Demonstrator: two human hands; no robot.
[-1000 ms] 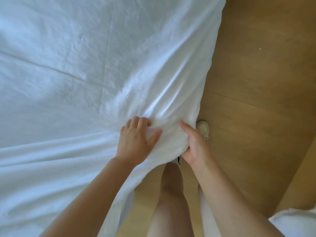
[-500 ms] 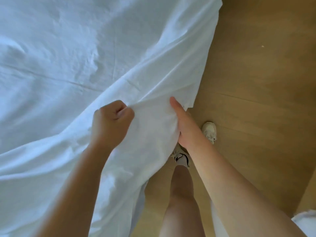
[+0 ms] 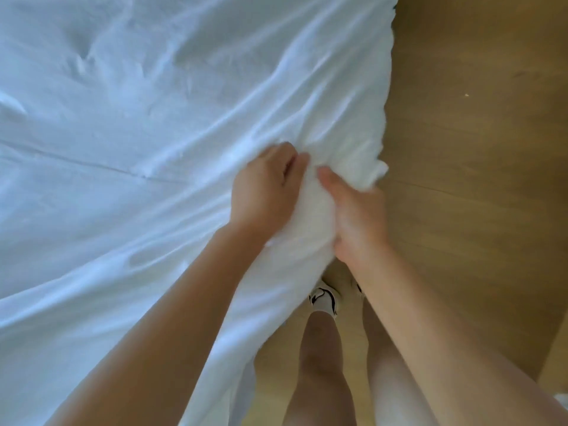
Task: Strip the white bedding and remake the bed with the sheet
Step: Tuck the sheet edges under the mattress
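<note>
A person standing at the side of a bed bunches a wrinkled white cotton sheet (image 3: pixel 153 133) at its floor-side edge. The sheet lies spread over the bed and fills the left and centre of the head view. Its free edge runs top to bottom along the light brown wooden floor (image 3: pixel 479 155) and hangs down beside the person's bare legs.

Long creases fan in from the left and the upper right and meet at a thick gathered ridge between the hands. The ridge's long axis points up the frame toward the sheet's ragged corner.

The left hand (image 3: pixel 267 189) has its fingers curled into the fabric in a closed grip on the bunch. The right hand (image 3: pixel 358 216) clasps the other side, thumb on top.

Half a second earlier the hands were apart, the left a raised fist lifting a fold and the right flat under the edge. They have since closed in on one wad. A white-and-black shoe (image 3: pixel 324 298) shows below.
</note>
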